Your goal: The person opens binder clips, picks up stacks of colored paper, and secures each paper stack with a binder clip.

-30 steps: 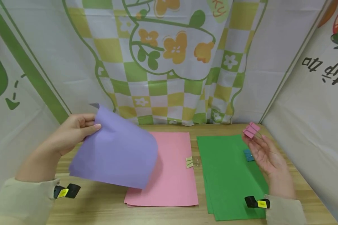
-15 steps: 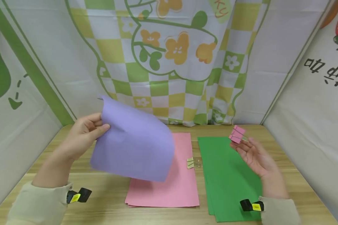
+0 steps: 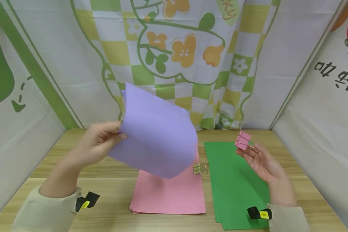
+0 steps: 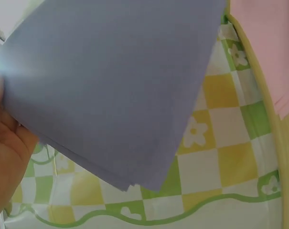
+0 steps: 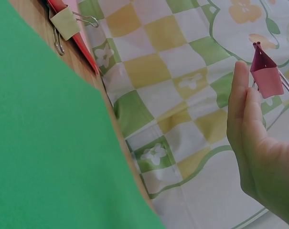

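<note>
My left hand [image 3: 101, 143] pinches purple paper [image 3: 156, 132] at its left edge, thumb on the near face. The paper bows in the air over the pink paper stack [image 3: 174, 196]. In the left wrist view, the offset lower edges of the purple paper [image 4: 111, 95] show more than one sheet. My right hand [image 3: 262, 164] holds a pink binder clip [image 3: 242, 140] by its wire handles, raised above the green paper stack [image 3: 235, 187]. The right wrist view shows the clip's pink body [image 5: 268, 82] just beyond the fingertips.
A pale yellow binder clip [image 3: 196, 169] grips the right edge of the pink stack. Pink and green stacks lie side by side on the wooden table [image 3: 104, 206]. A checkered cloth [image 3: 174, 90] hangs behind, with white fabric walls [image 3: 322, 119] at both sides.
The purple paper has moved right and up in my left hand, further over the pink stack. My right hand has shifted left with the pink clip, hiding a blue clip seen earlier on the green stack.
</note>
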The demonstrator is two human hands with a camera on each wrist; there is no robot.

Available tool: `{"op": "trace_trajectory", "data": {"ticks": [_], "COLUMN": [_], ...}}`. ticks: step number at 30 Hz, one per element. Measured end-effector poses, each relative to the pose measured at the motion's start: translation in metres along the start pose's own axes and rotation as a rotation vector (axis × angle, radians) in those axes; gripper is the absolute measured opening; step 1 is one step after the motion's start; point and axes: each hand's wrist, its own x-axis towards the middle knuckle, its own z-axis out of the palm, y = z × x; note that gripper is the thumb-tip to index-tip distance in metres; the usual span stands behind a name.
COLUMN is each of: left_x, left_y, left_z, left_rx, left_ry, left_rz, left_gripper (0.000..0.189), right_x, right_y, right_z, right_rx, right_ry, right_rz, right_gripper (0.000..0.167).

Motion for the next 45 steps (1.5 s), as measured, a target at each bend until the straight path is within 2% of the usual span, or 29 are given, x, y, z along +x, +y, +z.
{"op": "trace_trajectory", "data": {"ticks": [5,8,12,15,20,30,37,40,45], "left_x": [0.000,-0.001,0.000,0.001,0.002,0.003,0.002,0.004,0.007], "left_y": [-0.003,-0.003,-0.002,-0.002,-0.002,0.001,0.005,0.008,0.013], "left_z": [0.003,0.003,0.004,0.007,0.010,0.009,0.007,0.008,0.011], "left_rx": [0.122,0.174,0.168,0.134,0.140,0.265,0.262,0.227,0.158], "left_ry": [-0.058,-0.058,-0.053,-0.045,-0.021,0.019,0.089,0.114,0.145], "left_rz": [0.005,-0.045,-0.134,-0.164,-0.168,-0.147,-0.155,-0.182,-0.237], "left_gripper": [0.037,0.031,0.023,0.020,0.020,0.024,0.021,0.020,0.021], "right_x": [-0.001,-0.001,-0.001,0.000,0.001,0.003,0.006,0.009,0.015], "right_y": [0.000,0.000,0.000,0.000,0.002,0.004,0.006,0.010,0.019], "right_z": [-0.001,-0.002,-0.002,-0.002,-0.001,0.002,0.006,0.008,0.017], "right_rx": [-0.016,-0.013,-0.011,-0.009,-0.018,-0.043,-0.101,-0.122,-0.238], "right_ry": [0.013,0.021,0.018,0.007,-0.005,0.004,-0.002,-0.011,-0.029], "right_rz": [0.000,0.005,0.005,0.000,-0.020,-0.020,-0.015,-0.046,-0.195], "right_gripper": [0.050,0.050,0.051,0.052,0.050,0.048,0.047,0.046,0.040]}}
